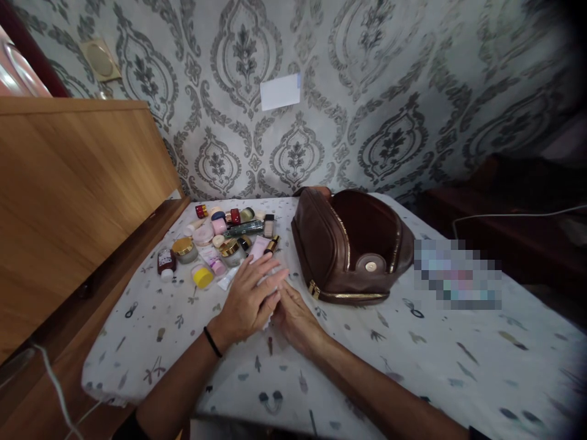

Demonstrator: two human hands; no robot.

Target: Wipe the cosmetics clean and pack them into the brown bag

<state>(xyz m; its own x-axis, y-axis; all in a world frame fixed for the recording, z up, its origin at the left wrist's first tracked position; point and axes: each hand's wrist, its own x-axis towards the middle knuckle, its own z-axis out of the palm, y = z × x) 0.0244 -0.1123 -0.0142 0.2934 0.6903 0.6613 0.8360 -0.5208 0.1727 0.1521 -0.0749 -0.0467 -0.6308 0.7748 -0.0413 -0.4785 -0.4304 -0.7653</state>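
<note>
My left hand (252, 299), with a black band at its wrist, lies over my right hand (293, 311) just in front of the cosmetics. The left fingers stretch forward, close together, over the right. The right hand is curled beneath, its fingers mostly hidden. Bits of something white (268, 321) show between the hands; I cannot tell what it is. Beyond the fingertips lie a pink tube (259, 246), a gold-lidded jar (230, 249) and a yellow-lidded jar (202, 277). To the right stands a brown leather toiletry bag (321, 244), unzipped, its flap folded down.
A brown bottle (166, 263) and another gold-lidded jar (184, 250) sit at the left of the cluster. The patterned white cloth (367, 360) covers the table. A wooden cabinet (82, 183) borders the left, a papered wall the back. A blurred-out item (458, 275) lies right.
</note>
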